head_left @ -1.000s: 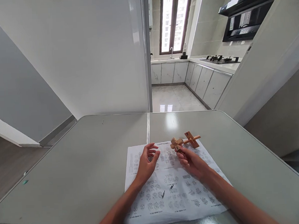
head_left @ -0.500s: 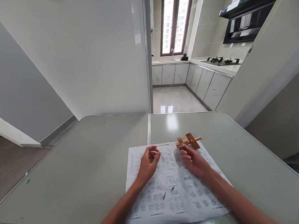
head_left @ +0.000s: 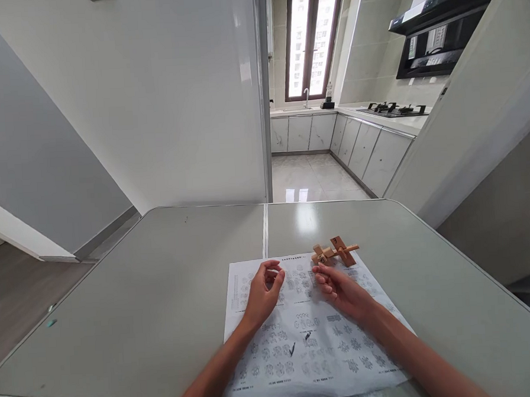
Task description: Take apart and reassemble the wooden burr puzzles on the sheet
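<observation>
Above the left part of a printed paper sheet (head_left: 309, 362), my left hand (head_left: 266, 287) is loosely curved, with a gap between thumb and fingers and nothing in it. My right hand (head_left: 336, 286) is just on the near side of a small group of wooden puzzle pieces (head_left: 323, 254), its fingers half curled and apparently empty. The pieces lie across one another at the sheet's top right edge. Among them is a darker flat piece (head_left: 342, 252) with a black mark, crossed by a thin stick. Rows of small line drawings and two black pen ticks show on the sheet.
The sheet lies on a grey-green table (head_left: 120, 313) with a metal seam down its middle. A small green bit (head_left: 52, 323) sits near the left edge. Beyond the table are a white wall panel (head_left: 189, 107) and a kitchen with cabinets (head_left: 310, 131).
My right hand has let go of the small numbered wooden piece, which now lies with the others, and has drawn slightly back towards me. My left hand has hardly moved.
</observation>
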`<state>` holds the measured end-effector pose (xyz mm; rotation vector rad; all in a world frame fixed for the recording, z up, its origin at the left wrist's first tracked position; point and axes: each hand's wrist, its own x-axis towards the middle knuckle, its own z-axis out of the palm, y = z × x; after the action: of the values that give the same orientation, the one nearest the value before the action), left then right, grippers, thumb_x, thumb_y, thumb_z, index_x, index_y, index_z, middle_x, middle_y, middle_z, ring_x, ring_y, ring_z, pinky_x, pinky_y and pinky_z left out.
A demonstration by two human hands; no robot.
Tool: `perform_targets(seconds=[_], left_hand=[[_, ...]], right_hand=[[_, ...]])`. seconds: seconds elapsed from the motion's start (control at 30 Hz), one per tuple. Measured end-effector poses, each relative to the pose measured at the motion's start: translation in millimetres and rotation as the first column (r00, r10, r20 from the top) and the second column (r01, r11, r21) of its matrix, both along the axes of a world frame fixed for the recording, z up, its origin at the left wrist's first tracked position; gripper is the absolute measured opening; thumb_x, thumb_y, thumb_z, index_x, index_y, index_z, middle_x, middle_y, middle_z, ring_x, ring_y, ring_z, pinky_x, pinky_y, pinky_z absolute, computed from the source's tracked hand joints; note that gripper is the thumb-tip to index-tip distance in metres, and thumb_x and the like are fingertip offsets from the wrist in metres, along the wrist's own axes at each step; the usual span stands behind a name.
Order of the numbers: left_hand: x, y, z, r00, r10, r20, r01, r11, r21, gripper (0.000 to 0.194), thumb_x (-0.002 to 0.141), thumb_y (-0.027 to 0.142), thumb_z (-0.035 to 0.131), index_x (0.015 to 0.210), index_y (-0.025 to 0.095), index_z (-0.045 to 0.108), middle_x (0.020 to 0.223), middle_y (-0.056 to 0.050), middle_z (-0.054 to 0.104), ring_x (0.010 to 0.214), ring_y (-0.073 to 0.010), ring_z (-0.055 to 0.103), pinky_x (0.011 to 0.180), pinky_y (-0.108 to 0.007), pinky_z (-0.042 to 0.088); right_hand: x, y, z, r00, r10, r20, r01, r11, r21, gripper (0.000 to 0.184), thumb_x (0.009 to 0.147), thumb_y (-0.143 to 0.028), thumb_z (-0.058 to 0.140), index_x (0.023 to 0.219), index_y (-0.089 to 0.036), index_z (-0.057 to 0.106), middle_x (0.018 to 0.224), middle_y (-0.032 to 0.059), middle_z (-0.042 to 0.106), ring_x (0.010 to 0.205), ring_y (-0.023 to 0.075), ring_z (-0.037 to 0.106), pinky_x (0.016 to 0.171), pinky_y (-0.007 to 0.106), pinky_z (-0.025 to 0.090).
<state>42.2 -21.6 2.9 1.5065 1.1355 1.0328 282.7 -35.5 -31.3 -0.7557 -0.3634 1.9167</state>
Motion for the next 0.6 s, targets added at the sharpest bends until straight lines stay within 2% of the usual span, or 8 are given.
perform_targets(seconds=[0.23, 0.4, 0.6], left_hand=[[0, 0, -1.7, 1.000, -0.001, -0.016, 0.001, 1.000, 0.008, 0.038, 0.096, 0.052, 0.061, 0.118, 0.021, 0.062, 0.101, -0.005, 0.069, 0.086, -0.0182, 0.066, 0.075, -0.029, 0.052], [0, -1, 5.4, 0.997, 0.004, -0.073, -0.004, 1.000, -0.004, 0.038, 0.096, 0.053, 0.061, 0.115, 0.021, 0.064, 0.085, -0.003, 0.068, 0.080, -0.0188, 0.065, 0.074, -0.030, 0.051], [1, -3, 13.5, 0.999, -0.016, -0.040, 0.016, 1.000, -0.017, 0.036, 0.096, 0.054, 0.059, 0.106, 0.020, 0.067, 0.090, -0.004, 0.069, 0.079, -0.0184, 0.065, 0.075, -0.030, 0.051]], right_hand=[[-4, -3, 4.5, 0.995, 0.030, 0.093, -0.037, 0.997, 0.068, 0.023, 0.087, -0.034, 0.083, 0.093, -0.019, 0.067, 0.071, -0.0016, 0.061, 0.052, 0.0074, 0.053, 0.046, 0.016, 0.050], [-5, -5, 8.4, 0.994, 0.027, 0.109, -0.037, 0.995, 0.089, 0.021, 0.089, -0.034, 0.081, 0.093, -0.018, 0.068, 0.072, -0.0007, 0.061, 0.054, 0.0072, 0.054, 0.047, 0.016, 0.050], [-7, -7, 12.3, 0.994, 0.015, 0.104, -0.024, 0.996, 0.084, 0.021, 0.088, -0.032, 0.083, 0.092, -0.019, 0.067, 0.074, -0.0010, 0.062, 0.055, 0.0069, 0.055, 0.050, 0.016, 0.052]])
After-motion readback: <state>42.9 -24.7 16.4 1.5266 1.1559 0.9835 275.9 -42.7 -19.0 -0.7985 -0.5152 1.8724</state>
